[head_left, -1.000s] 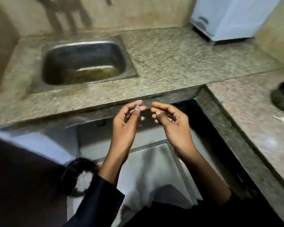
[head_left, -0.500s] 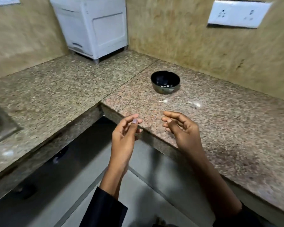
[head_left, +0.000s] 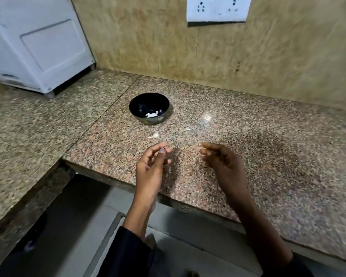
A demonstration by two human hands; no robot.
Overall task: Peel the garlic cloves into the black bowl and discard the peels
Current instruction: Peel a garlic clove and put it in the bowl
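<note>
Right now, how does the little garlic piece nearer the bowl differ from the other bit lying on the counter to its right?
The left piece is bigger and has a thin tail pointing left; the right bit is smaller and shows no tail. The left piece lies just in front of the bowl; the right bit sits farther off to the side. Both are whitish and rest on the counter, untouched.

A home kitchen. An L-shaped speckled granite surface [head_left: 248,156] runs along beige stone-look walls. Beyond the left hand [head_left: 151,166] sits a black bowl [head_left: 149,108] holding pale garlic pieces, with 1 unpeeled clove [head_left: 155,135] between the two. A white appliance [head_left: 38,47] stands far left, and a white socket plate [head_left: 218,9] hangs high beyond the right hand [head_left: 222,162].
</note>
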